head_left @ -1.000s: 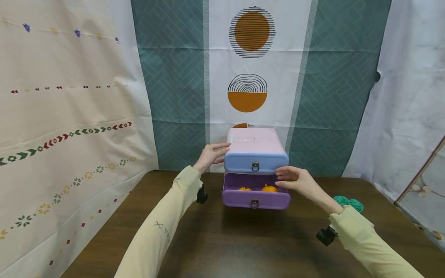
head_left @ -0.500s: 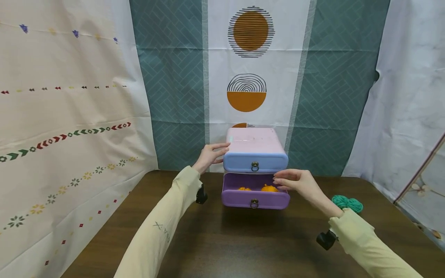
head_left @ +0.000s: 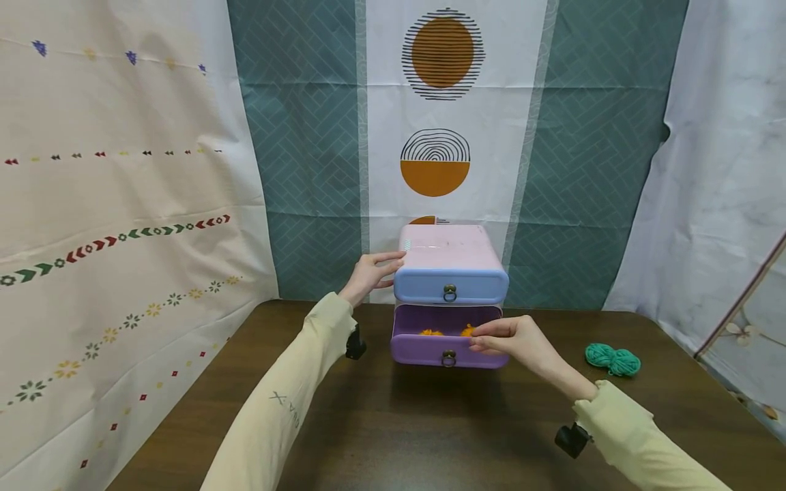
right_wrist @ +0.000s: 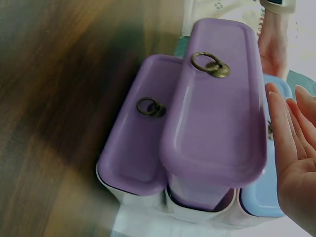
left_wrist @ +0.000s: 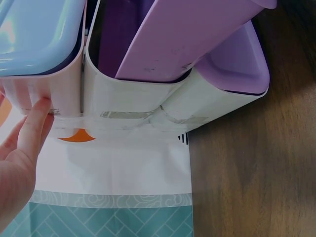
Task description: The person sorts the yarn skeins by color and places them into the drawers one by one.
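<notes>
A small chest of drawers with a pink top [head_left: 451, 247] stands at the back of the table. Its blue top drawer [head_left: 414, 286] is closed, while the purple middle drawer [head_left: 414, 350] is pulled out with orange yarn [head_left: 432, 332] inside. My left hand [head_left: 368, 278] touches the left side of the pink section, fingers extended, as the left wrist view also shows. At the pulled-out drawer's right front rim is my right hand [head_left: 522, 341], its fingers nearly straight. The right wrist view shows a closed lower purple drawer [right_wrist: 133, 133] with a ring pull [right_wrist: 147, 106].
A skein of teal yarn [head_left: 612, 359] lies on the brown table [head_left: 399, 436] to the right of the chest. Patterned cloths [head_left: 313, 136] hang behind the table and on both sides.
My right hand has moved down and slightly left, from beside the blue drawer to the purple drawer's front rim. My left hand stays on the chest.
</notes>
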Demonstrator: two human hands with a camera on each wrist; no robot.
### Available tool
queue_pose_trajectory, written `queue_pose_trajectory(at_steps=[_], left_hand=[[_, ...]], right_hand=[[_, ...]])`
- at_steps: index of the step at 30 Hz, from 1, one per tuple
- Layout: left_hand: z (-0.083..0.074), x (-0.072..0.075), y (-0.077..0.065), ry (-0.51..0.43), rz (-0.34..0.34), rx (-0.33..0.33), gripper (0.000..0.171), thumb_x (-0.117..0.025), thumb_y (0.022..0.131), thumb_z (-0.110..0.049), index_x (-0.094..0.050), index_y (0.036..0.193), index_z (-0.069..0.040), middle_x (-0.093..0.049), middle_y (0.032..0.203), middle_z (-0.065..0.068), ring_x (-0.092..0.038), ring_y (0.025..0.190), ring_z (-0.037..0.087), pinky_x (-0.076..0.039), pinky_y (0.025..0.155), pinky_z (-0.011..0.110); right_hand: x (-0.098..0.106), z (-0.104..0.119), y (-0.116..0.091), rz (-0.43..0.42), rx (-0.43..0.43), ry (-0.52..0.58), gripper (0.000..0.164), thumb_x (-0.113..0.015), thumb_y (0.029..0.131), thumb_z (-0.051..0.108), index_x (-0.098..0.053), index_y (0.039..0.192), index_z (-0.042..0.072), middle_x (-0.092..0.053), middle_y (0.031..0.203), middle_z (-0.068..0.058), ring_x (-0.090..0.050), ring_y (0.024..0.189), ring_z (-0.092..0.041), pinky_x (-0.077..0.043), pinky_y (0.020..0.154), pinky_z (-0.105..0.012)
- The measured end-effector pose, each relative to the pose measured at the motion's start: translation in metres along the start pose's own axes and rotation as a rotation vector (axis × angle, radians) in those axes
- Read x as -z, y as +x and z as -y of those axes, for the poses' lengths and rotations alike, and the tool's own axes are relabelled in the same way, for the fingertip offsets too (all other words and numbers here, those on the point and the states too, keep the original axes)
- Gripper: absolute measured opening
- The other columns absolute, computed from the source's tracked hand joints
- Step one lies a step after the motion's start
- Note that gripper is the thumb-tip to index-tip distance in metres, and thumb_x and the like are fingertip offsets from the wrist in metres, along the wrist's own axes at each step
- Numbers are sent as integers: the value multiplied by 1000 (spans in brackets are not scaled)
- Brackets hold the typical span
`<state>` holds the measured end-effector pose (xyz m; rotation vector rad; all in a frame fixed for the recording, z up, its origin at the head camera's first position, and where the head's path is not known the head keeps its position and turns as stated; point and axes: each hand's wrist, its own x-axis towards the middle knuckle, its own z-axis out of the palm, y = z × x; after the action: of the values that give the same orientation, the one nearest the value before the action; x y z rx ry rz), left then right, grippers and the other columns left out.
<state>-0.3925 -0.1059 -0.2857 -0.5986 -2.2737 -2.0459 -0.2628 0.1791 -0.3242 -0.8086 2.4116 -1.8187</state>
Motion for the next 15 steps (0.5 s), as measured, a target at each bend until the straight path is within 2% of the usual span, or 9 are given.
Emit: queue_pose_trajectory(at_steps=[8,15], left_hand=[[-2,-2,0,0,-5,6,35,-65,85,-21,-63,118,-11,-55,119,6,-59,94,18,-51,73,31],[-2,-3,1,-3,-4,-2,35,-65,85,-22,-63,118,-10,-54,119,6,-59,95,19,-51,74,32]], right_hand=[[-12,-8,-3,12,-22,-54,26,-68,81,6,-64,100,-11,-65,89,-17,-63,82,-32,-51,70,-34],[-24,-15,-4,-12,-2,-100,25,-68,81,5,-65,100,-11,-65,89,-16,-62,81,-36,-52,66,-32]])
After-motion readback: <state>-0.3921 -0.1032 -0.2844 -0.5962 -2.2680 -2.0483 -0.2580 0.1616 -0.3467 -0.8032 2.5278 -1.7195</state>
